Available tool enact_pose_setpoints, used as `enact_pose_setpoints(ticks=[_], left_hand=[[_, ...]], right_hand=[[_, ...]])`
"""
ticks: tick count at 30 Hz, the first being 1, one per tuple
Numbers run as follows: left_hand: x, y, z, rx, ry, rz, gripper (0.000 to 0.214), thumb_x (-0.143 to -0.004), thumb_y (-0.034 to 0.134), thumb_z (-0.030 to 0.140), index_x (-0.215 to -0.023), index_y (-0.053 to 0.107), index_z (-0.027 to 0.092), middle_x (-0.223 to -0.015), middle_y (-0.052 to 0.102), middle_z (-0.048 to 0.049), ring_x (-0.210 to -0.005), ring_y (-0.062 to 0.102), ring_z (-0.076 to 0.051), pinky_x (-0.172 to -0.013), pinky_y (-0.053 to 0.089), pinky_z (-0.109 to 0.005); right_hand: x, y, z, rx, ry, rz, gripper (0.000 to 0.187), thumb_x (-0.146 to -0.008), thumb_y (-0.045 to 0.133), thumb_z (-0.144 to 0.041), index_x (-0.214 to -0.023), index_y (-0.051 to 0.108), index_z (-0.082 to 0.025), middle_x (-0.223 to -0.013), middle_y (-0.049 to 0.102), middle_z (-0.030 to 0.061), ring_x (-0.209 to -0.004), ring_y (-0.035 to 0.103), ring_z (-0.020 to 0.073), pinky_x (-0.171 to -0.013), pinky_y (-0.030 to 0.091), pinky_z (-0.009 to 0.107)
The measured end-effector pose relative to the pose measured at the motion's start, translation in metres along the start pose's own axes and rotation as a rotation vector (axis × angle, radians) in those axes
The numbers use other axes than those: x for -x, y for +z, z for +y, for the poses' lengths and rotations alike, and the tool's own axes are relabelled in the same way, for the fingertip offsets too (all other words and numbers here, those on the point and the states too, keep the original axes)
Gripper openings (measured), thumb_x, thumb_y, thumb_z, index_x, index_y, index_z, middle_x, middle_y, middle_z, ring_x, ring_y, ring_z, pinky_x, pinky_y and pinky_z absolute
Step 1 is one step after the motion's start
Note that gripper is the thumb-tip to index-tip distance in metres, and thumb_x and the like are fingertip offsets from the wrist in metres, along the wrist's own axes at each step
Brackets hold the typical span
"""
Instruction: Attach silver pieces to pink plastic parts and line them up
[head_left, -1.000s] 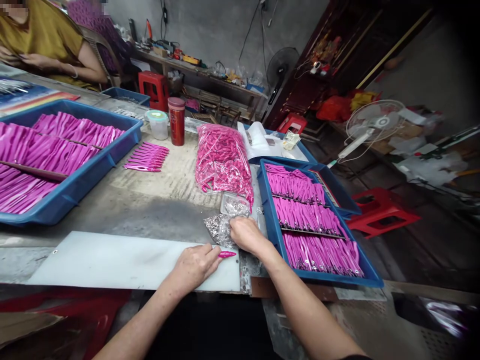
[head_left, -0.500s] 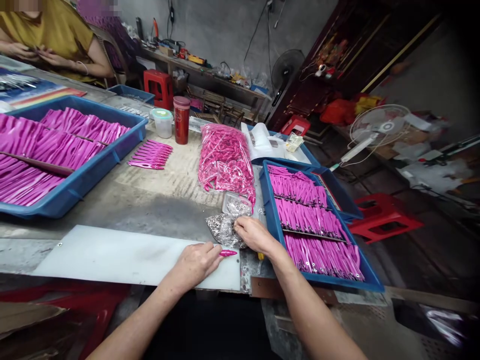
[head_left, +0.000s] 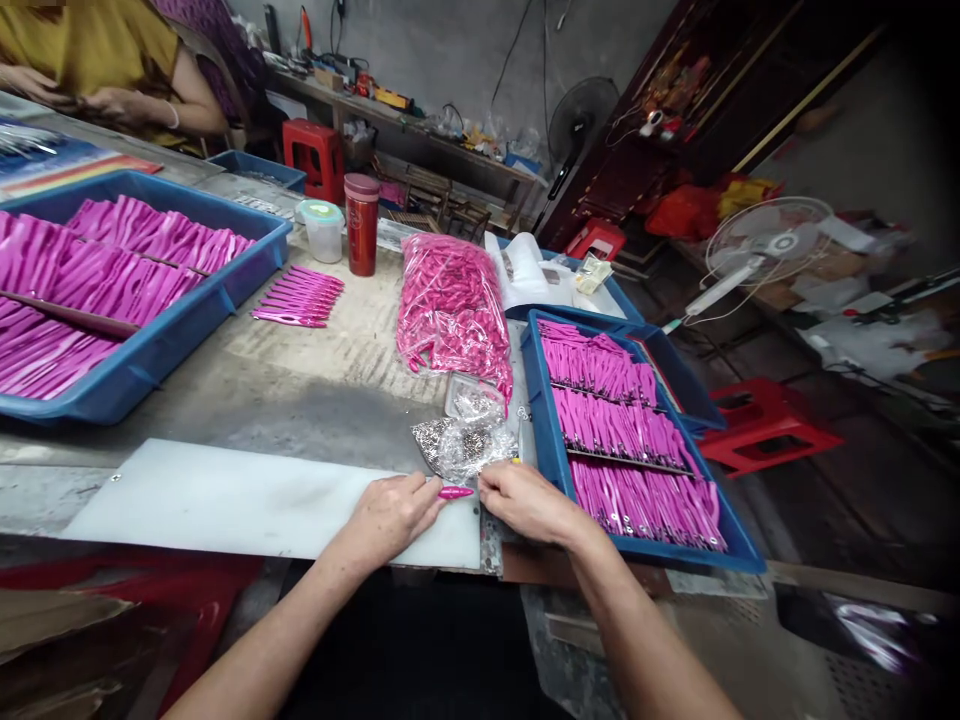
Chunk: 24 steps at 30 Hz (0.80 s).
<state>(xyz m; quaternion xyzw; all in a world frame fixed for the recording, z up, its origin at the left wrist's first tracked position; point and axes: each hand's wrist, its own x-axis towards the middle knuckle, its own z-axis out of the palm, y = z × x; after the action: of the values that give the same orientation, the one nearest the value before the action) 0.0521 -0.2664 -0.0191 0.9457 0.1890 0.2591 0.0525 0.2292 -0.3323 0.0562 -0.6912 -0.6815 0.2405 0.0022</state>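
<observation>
My left hand (head_left: pixel 390 515) pinches a small pink pointed plastic piece (head_left: pixel 456 492) against the white board (head_left: pixel 225 500) at the table's near edge. My right hand (head_left: pixel 525 500) has its fingertips pinched together right at the tip of that piece; what they hold is too small to make out. Just behind both hands lies a clear bag of small silver metal parts (head_left: pixel 461 445) and a small clear box (head_left: pixel 472 398) of the same.
A blue tray (head_left: pixel 541 420) of pink pieces stands to the right, a larger blue tray (head_left: pixel 165 340) to the left. A bag of pink parts (head_left: pixel 450 310), a row of pink pieces (head_left: pixel 300 297), a red flask (head_left: pixel 361 224) and a lidded cup (head_left: pixel 322 228) sit farther back. Another person's hands (head_left: pixel 97 100) work at the far left.
My right hand has drawn back from the bag of silver parts to the tip of the pink piece. My left hand stays put, holding it.
</observation>
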Motion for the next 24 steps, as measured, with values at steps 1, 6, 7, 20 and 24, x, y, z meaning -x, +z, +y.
enact_pose_setpoints(ticks=[1, 6, 7, 20, 24], left_hand=[[0.000, 0.000, 0.000, 0.005, -0.003, -0.005, 0.021, -0.085, 0.037, 0.027, -0.081, 0.055, 0.018, -0.060, 0.051, 0.0012, -0.051, 0.050, -0.010, -0.047, 0.034, -0.022], [0.000, 0.000, 0.000, -0.002, -0.006, -0.020, 0.022, -0.085, 0.037, 0.028, -0.076, 0.054, 0.019, -0.059, 0.051, 0.0014, -0.050, 0.049, -0.010, -0.048, 0.034, -0.022], [0.000, 0.000, 0.000, -0.003, -0.007, -0.022, 0.023, -0.085, 0.037, 0.028, -0.075, 0.054, 0.019, -0.058, 0.050, 0.0015, -0.050, 0.049, -0.010, -0.048, 0.034, -0.022], [0.000, 0.002, 0.000, 0.000, -0.016, -0.037, 0.021, -0.085, 0.037, 0.029, -0.084, 0.056, 0.019, -0.060, 0.052, 0.0006, -0.051, 0.050, -0.010, -0.047, 0.035, -0.021], [0.001, 0.002, 0.000, 0.016, -0.022, -0.034, 0.022, -0.085, 0.037, 0.029, -0.082, 0.056, 0.018, -0.060, 0.052, 0.0007, -0.051, 0.049, -0.010, -0.047, 0.034, -0.021]], right_hand=[[0.002, 0.005, 0.000, 0.020, 0.006, -0.016, 0.022, -0.077, 0.039, -0.016, -0.060, 0.054, -0.016, -0.060, 0.053, -0.0005, -0.056, 0.041, 0.0097, -0.051, 0.023, 0.021], [0.005, 0.031, 0.001, 0.119, 0.030, -0.008, 0.023, -0.080, 0.037, -0.018, -0.068, 0.057, -0.016, -0.068, 0.058, 0.0031, -0.061, 0.047, 0.0121, -0.054, 0.024, 0.023], [0.005, 0.034, 0.001, 0.137, 0.033, 0.007, 0.022, -0.080, 0.037, -0.018, -0.069, 0.057, -0.016, -0.069, 0.059, 0.0033, -0.062, 0.048, 0.0124, -0.055, 0.024, 0.024], [0.016, 0.050, 0.011, -0.073, -0.001, 0.136, 0.016, -0.083, 0.041, -0.015, -0.075, 0.055, -0.015, -0.072, 0.054, 0.0014, -0.070, 0.049, 0.0117, -0.064, 0.035, 0.021], [0.016, 0.058, 0.013, 0.016, -0.010, 0.170, 0.016, -0.083, 0.042, -0.014, -0.075, 0.056, -0.015, -0.073, 0.055, 0.0025, -0.071, 0.050, 0.0127, -0.066, 0.035, 0.022]])
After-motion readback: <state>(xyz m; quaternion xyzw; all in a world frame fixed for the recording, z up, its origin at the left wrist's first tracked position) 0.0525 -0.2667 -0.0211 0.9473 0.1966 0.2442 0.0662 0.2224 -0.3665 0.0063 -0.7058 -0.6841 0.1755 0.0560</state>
